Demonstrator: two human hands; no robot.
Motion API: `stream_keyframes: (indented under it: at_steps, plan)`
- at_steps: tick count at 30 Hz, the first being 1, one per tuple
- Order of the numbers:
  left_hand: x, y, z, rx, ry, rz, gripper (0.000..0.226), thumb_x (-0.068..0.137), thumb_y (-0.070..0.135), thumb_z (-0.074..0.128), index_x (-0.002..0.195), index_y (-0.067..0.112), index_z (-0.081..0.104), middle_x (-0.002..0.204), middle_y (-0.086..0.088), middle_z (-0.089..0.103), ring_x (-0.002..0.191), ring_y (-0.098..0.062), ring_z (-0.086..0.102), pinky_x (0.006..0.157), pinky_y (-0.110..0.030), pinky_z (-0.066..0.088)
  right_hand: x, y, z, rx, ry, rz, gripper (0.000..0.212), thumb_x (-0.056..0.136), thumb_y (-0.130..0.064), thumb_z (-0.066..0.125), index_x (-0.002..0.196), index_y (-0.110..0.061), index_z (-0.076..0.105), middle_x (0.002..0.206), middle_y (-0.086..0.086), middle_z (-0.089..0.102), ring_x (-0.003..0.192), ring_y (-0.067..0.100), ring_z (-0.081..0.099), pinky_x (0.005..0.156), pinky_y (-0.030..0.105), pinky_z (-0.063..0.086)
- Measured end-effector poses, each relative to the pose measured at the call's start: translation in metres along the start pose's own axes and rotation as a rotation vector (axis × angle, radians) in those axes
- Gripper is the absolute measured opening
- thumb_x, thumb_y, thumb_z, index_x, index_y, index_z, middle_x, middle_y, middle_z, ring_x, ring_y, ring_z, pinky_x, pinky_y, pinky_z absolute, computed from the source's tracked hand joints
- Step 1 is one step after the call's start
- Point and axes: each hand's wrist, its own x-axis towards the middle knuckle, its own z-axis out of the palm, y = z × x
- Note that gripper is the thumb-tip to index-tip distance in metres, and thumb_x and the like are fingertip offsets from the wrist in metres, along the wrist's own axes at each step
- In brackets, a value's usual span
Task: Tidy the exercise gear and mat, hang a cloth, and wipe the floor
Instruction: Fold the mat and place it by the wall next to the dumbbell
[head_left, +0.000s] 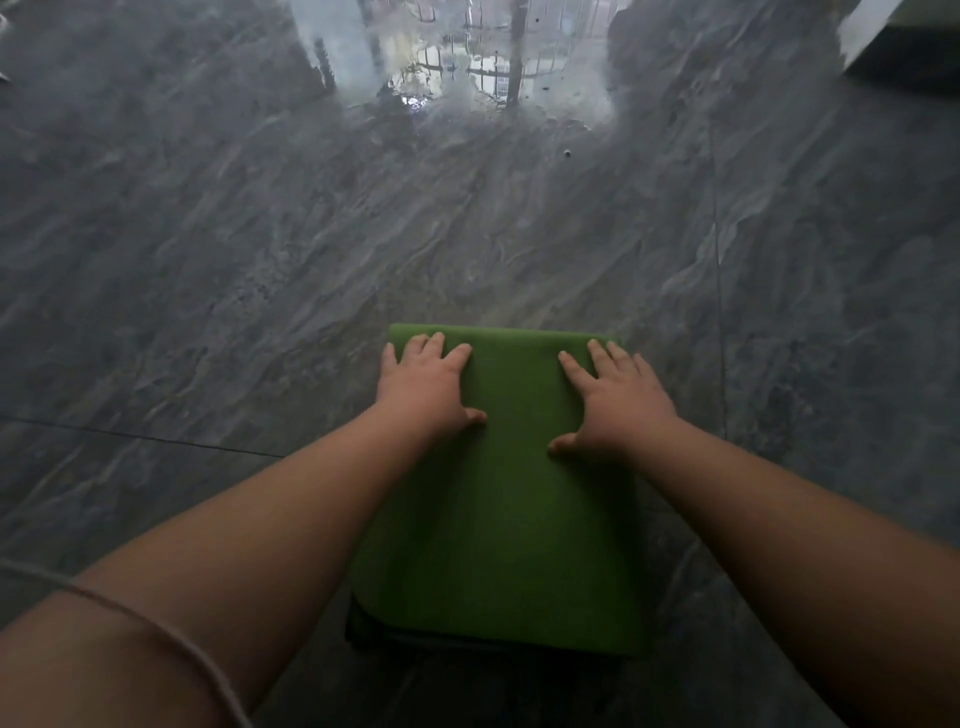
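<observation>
Two flat hands (423, 387) (618, 400) press folded green mat (498, 519).

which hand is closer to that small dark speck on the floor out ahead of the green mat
Right. The right hand presses flat on the green mat almost straight below the speck; the left hand presses farther to the side.

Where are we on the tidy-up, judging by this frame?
Looks done: the green folded exercise mat lies in layers on the glossy grey marble-pattern floor. In hand: the left hand and right hand press flat on its far end. Left: stowing the mat; no other gear or cloth shows, so hanging and wiping can't be judged.
</observation>
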Motion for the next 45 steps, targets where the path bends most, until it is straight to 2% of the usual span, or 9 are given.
stream_keyframes:
  at_steps: [6,10,12,22,28,36,39,42,45]
  plan:
    - [-0.021,-0.005,0.039,-0.054,-0.071,0.023,0.093,0.089,0.075,0.028,0.15,0.032,-0.028,0.158,-0.008,-0.032,0.145,-0.027,-0.03,0.118,-0.057,-0.01,-0.008,0.001,0.022,-0.029,-0.013,-0.047,0.109,0.086,-0.076,0.041,0.152,-0.021,-0.026,0.159,0.021,-0.028,0.148,0.035,-0.022,0.123,0.049,-0.003]
    - [-0.02,-0.005,0.043,-0.046,-0.028,0.019,0.091,0.089,0.076,0.025,0.151,0.032,-0.025,0.16,-0.006,-0.029,0.146,-0.026,-0.028,0.119,-0.056,-0.01,-0.053,-0.017,0.063,0.051,0.338,-0.175,0.071,0.1,-0.041,0.038,0.157,-0.011,0.01,0.163,0.023,0.003,0.152,0.035,-0.001,0.123,0.047,-0.001]
    - [-0.019,-0.006,0.043,-0.033,-0.011,0.015,0.093,0.088,0.076,0.028,0.153,0.032,-0.021,0.162,-0.006,-0.026,0.148,-0.026,-0.025,0.119,-0.056,-0.009,-0.088,-0.029,0.096,0.074,0.418,-0.28,0.071,0.095,-0.042,0.043,0.155,-0.009,0.024,0.162,0.021,0.015,0.152,0.035,0.01,0.121,0.053,0.01]
    - [-0.047,0.01,0.048,-0.065,-0.02,0.044,0.088,0.091,0.07,0.029,0.152,0.032,-0.022,0.16,-0.009,-0.028,0.144,-0.037,-0.03,0.114,-0.067,-0.009,-0.117,-0.032,0.132,-0.057,0.181,-0.424,0.075,0.093,-0.056,0.037,0.157,-0.019,0.021,0.164,0.016,0.015,0.152,0.035,0.007,0.119,0.057,0.012]
    - [-0.147,0.015,0.109,0.039,0.106,0.341,0.076,0.089,0.07,0.023,0.155,0.041,-0.003,0.165,-0.002,-0.011,0.15,-0.034,-0.017,0.11,-0.072,-0.005,-0.117,-0.033,0.135,-0.048,0.206,-0.416,0.074,0.093,-0.055,0.036,0.156,-0.017,0.025,0.163,0.017,0.016,0.151,0.036,0.011,0.119,0.059,0.013]
    - [-0.164,0.008,0.144,0.057,0.117,0.315,0.077,0.085,0.066,0.039,0.154,0.038,0.022,0.163,-0.007,0.021,0.15,-0.038,0.012,0.108,-0.076,0.006,-0.12,-0.036,0.133,-0.033,0.219,-0.409,0.074,0.093,-0.054,0.038,0.156,-0.018,0.024,0.164,0.015,0.016,0.152,0.034,0.01,0.12,0.057,0.011]
    - [-0.165,0.005,0.137,-0.072,0.145,0.322,0.066,0.088,0.06,0.041,0.15,0.039,0.033,0.161,-0.003,0.028,0.15,-0.031,0.019,0.111,-0.072,0.009,-0.12,-0.034,0.125,0.125,0.297,-0.402,0.061,0.091,-0.046,0.044,0.147,-0.022,0.045,0.157,0.01,0.036,0.145,0.031,0.03,0.118,0.05,0.02]
    - [-0.156,-0.004,0.128,-0.505,0.387,0.137,0.041,0.092,0.035,0.046,0.129,0.026,0.061,0.142,-0.008,0.051,0.133,-0.023,0.04,0.11,-0.058,0.028,-0.11,-0.03,0.104,0.239,0.478,-0.325,0.033,0.088,-0.036,0.05,0.114,-0.024,0.067,0.122,0.004,0.061,0.112,0.032,0.056,0.093,0.042,0.034]
    - [-0.145,-0.013,0.117,-0.698,0.437,-0.2,0.036,0.091,0.017,0.056,0.127,0.014,0.058,0.133,-0.015,0.042,0.124,-0.03,0.038,0.109,-0.052,0.035,-0.103,-0.025,0.089,0.329,0.422,-0.008,0.03,0.088,-0.039,0.06,0.112,-0.021,0.056,0.121,0.005,0.051,0.112,0.031,0.047,0.092,0.043,0.033]
